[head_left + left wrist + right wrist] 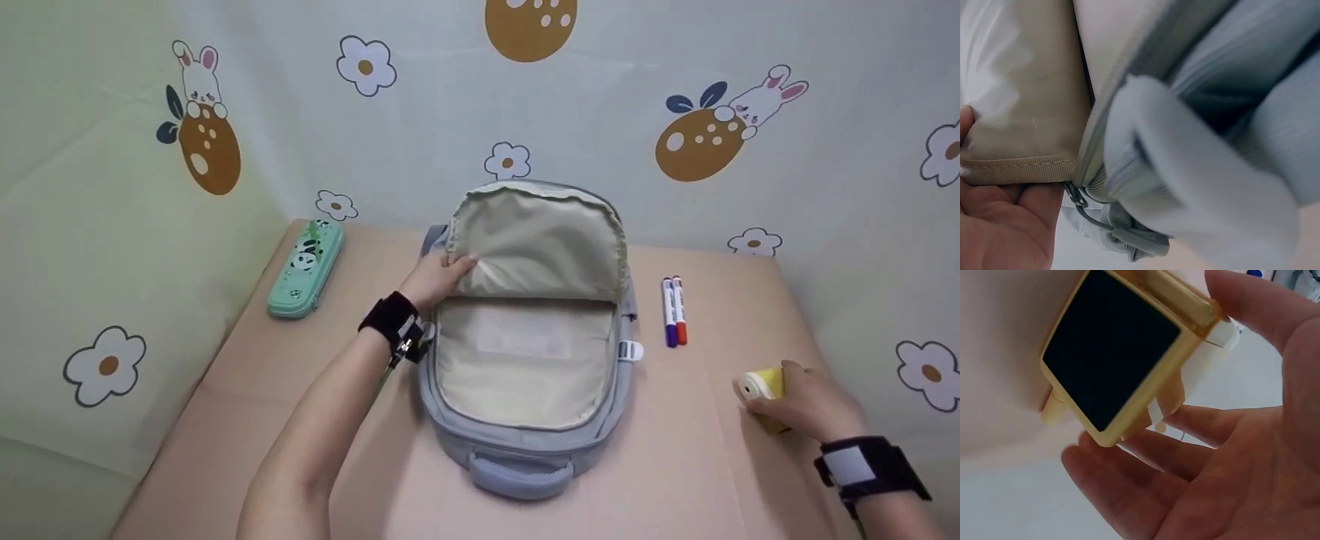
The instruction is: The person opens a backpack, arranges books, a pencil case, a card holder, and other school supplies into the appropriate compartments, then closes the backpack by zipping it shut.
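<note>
A grey backpack [525, 450] lies flat on the peach table [262, 420] with its beige-lined main pocket unzipped. My left hand [439, 277] pinches the left edge of the raised flap [540, 240] and holds it up. In the left wrist view my left hand [999, 225] grips the flap's beige hem [1016, 169], just above a grey zipper pull [1140, 239]. At the right of the table my right hand [806, 401] curls over a small yellow camera-like device [761, 384]. Its black screen [1112, 354] faces the right wrist camera, with my right hand [1196, 455] wrapped round it.
Two markers [673, 311], one blue and one red, lie side by side right of the backpack. A mint panda pencil case [306, 268] sits at the table's far left corner. Printed cloth walls close in the back and both sides.
</note>
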The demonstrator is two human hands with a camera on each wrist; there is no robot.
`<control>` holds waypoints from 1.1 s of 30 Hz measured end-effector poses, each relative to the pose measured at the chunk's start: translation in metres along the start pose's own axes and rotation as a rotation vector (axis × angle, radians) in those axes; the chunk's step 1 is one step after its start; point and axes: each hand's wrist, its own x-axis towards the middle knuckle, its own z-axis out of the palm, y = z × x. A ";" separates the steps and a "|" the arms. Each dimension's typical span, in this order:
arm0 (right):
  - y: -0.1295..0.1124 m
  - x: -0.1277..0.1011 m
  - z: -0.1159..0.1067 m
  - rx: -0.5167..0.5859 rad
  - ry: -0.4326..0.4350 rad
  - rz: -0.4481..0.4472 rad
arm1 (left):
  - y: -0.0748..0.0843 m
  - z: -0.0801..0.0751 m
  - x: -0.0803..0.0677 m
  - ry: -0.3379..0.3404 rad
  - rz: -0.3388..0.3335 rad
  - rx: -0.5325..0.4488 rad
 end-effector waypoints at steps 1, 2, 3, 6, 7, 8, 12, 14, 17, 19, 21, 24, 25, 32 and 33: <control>0.000 0.000 0.001 -0.005 0.008 -0.005 | 0.000 0.000 0.000 -0.001 -0.002 0.002; 0.000 0.000 0.001 -0.006 0.016 -0.015 | 0.000 0.000 0.000 -0.002 -0.003 0.001; 0.000 0.000 0.002 -0.009 0.030 -0.024 | -0.001 0.000 0.000 -0.001 -0.005 0.001; -0.001 -0.001 0.002 -0.015 0.056 -0.043 | -0.001 0.001 0.001 -0.004 -0.010 0.009; -0.002 -0.001 0.002 -0.016 0.057 -0.044 | -0.001 0.001 0.001 -0.005 -0.012 0.008; -0.003 -0.001 0.001 -0.015 0.055 -0.042 | -0.002 0.001 0.001 -0.008 -0.015 0.008; -0.010 0.000 -0.002 -0.014 0.056 -0.042 | -0.002 0.001 0.002 -0.007 -0.020 0.018; -0.017 0.000 -0.003 -0.007 0.064 -0.038 | -0.002 0.000 0.002 -0.004 -0.021 0.020; -0.032 -0.002 -0.005 0.008 0.100 -0.045 | -0.001 -0.001 0.001 -0.003 -0.021 0.015; -0.046 -0.005 -0.007 0.015 0.146 -0.075 | -0.001 -0.001 0.001 -0.006 -0.025 0.008; -0.063 -0.008 -0.010 0.016 0.198 -0.138 | 0.001 -0.002 0.001 -0.009 -0.031 -0.007; -0.096 -0.014 -0.016 0.021 0.268 -0.268 | 0.003 -0.003 0.000 -0.007 -0.032 -0.024; -0.107 -0.017 -0.017 0.022 0.283 -0.317 | 0.003 -0.003 -0.001 -0.006 -0.031 -0.025; -0.184 -0.021 -0.007 -0.043 0.341 -0.682 | 0.003 -0.002 0.001 -0.001 -0.017 -0.011; -0.193 -0.020 -0.003 -0.049 0.337 -0.726 | 0.002 -0.001 0.001 0.000 -0.014 -0.006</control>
